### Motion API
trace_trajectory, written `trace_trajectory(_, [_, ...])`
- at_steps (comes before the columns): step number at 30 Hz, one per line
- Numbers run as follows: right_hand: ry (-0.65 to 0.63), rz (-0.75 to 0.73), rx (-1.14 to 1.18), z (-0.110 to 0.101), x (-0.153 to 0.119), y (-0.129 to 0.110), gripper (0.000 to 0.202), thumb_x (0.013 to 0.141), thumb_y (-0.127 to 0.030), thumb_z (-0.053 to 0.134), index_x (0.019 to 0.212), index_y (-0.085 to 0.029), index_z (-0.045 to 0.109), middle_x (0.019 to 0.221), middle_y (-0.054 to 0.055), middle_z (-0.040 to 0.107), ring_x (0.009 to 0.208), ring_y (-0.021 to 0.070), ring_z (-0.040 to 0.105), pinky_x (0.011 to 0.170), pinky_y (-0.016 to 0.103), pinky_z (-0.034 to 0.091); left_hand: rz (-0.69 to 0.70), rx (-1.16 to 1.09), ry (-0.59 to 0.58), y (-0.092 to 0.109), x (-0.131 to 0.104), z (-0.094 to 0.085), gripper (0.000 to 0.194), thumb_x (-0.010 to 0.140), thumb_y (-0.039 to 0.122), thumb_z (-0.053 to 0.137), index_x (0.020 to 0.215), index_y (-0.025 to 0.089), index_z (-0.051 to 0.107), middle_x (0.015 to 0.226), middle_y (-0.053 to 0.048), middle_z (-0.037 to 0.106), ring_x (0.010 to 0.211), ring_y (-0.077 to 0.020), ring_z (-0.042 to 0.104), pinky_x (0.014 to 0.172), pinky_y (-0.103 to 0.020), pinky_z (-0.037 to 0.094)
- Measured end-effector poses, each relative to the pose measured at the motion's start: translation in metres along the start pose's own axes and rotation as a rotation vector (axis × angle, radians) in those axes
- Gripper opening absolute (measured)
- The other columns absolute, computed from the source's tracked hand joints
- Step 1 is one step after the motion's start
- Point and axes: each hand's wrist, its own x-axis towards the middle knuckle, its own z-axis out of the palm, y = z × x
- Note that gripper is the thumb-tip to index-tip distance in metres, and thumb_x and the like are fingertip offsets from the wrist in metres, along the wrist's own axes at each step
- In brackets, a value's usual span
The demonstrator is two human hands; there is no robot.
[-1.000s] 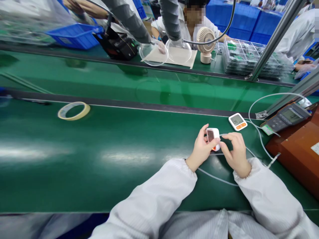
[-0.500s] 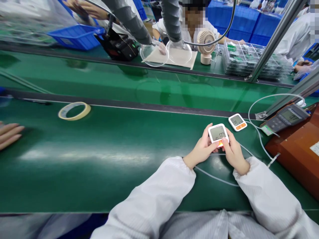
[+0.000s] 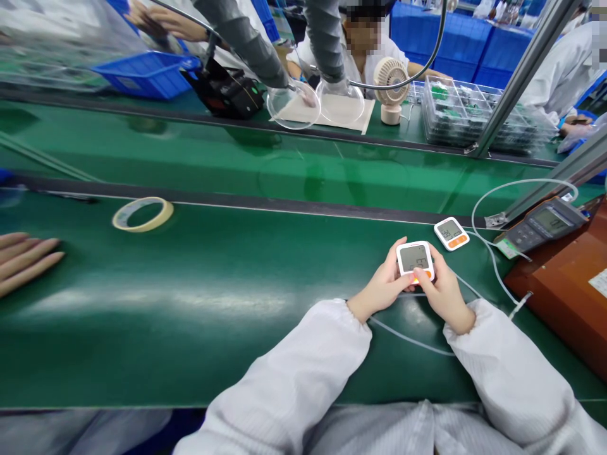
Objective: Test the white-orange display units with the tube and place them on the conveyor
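Note:
A small white digital monitor point(image 3: 411, 258) with a grey screen and orange buttons is held between my two hands above the green bench. My left hand point(image 3: 385, 284) wraps its left side, thumb along the lower edge. My right hand point(image 3: 444, 287) grips the right side, and its thumb rests on the orange buttons, partly hiding them. Dark characters show on the screen. A matching white monitor point(image 3: 444, 229) lies on the bench just beyond my right hand. Thin grey tubing point(image 3: 415, 341) runs beneath my hands toward an orange-brown box point(image 3: 559, 278).
A grey handheld meter point(image 3: 545, 224) leans at the right beside a metal post point(image 3: 516, 69). A tape roll point(image 3: 124, 218) lies at left, near another person's hand point(image 3: 31, 262). Across the divider are a small fan point(image 3: 391, 82), clear trays point(image 3: 469, 120) and a blue basket point(image 3: 147, 72).
My right thumb has shifted left across the orange buttons, and the held monitor has tipped and moved slightly left. The other person's hand at the left reaches further into view.

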Motion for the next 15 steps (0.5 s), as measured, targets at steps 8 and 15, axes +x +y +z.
trace_trajectory(8, [0.02, 0.014, -0.008, 0.0005, 0.0004, 0.0007, 0.056, 0.095, -0.042, 0.052, 0.144, -0.017, 0.045, 0.095, 0.007, 0.071, 0.07, 0.0189, 0.067, 0.064, 0.03, 0.055, -0.027, -0.012, 0.005, 0.0076, 0.001, 0.0027, 0.098, 0.078, 0.037, 0.078, 0.153, 0.026, 0.016, 0.11, -0.006, 0.059, 0.075, -0.0122, 0.056, 0.066, -0.026, 0.048])
trace_trajectory(15, [0.028, 0.012, 0.001, 0.0008, 0.0006, 0.0046, 0.052, 0.102, -0.045, 0.039, 0.145, -0.018, 0.045, 0.09, 0.006, 0.07, 0.07, 0.0198, 0.067, 0.067, 0.033, 0.056, -0.003, -0.011, -0.012, 0.0073, 0.0018, 0.0017, 0.1, 0.079, 0.038, 0.079, 0.153, 0.024, 0.014, 0.097, -0.003, 0.062, 0.071, -0.012, 0.058, 0.065, -0.025, 0.048])
